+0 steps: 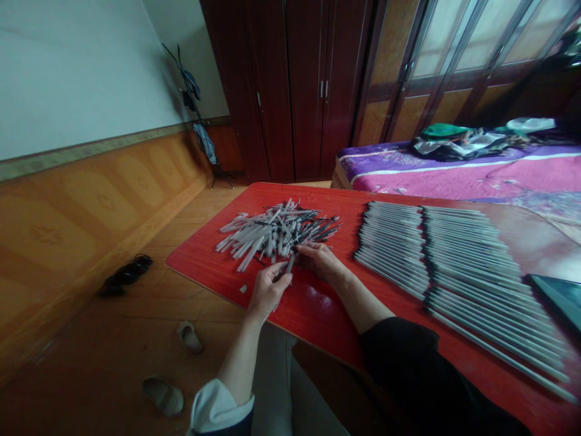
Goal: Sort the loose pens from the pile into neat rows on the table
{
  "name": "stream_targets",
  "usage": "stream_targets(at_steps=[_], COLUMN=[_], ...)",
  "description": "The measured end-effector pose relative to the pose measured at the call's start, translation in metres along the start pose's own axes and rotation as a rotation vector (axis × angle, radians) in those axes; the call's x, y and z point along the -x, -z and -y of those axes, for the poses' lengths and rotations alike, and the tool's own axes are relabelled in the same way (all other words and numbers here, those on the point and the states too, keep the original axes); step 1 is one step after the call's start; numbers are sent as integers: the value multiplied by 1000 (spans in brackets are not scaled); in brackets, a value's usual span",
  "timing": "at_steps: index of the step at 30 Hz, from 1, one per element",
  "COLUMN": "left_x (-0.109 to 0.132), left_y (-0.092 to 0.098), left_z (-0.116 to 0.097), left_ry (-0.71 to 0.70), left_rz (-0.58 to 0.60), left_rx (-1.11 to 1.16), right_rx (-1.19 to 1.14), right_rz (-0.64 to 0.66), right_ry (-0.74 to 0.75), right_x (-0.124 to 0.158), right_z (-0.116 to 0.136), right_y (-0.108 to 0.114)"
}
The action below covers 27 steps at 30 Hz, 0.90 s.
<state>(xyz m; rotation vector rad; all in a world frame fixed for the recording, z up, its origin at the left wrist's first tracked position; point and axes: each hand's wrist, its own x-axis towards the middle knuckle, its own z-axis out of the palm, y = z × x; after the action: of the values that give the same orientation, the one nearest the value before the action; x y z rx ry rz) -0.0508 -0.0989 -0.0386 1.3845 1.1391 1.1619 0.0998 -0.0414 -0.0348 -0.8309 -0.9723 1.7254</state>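
Close to the red table's front edge, my left hand (269,289) is closed on the lower end of a thin translucent tube (291,263). My right hand (318,259) is closed at the tube's upper end, by the pile; its fingertips partly hide what they pinch. Just beyond both hands lies a loose pile of short clear and dark tubes (254,238), pointing many ways. To the right, long pale rods with dark ends lie side by side in two rows, a shorter row (393,242) and a longer row (485,284).
The red table (204,254) holds a small pale scrap (243,289) and a dark flat object (556,303) at the right. Beyond are a bed (408,175) with clothes, wardrobes (304,91) and a coat stand (193,100). Slippers (163,396) lie on the floor.
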Motion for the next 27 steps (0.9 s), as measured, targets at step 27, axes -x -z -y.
stream_targets(at_steps=[27], left_x=[-2], left_y=[2], left_z=[6], left_ry=[-29], left_rz=[27], left_rx=[-13], right_rx=[18], right_rz=[-13], right_ry=[-8], right_x=[0], right_z=[-1], right_y=[0])
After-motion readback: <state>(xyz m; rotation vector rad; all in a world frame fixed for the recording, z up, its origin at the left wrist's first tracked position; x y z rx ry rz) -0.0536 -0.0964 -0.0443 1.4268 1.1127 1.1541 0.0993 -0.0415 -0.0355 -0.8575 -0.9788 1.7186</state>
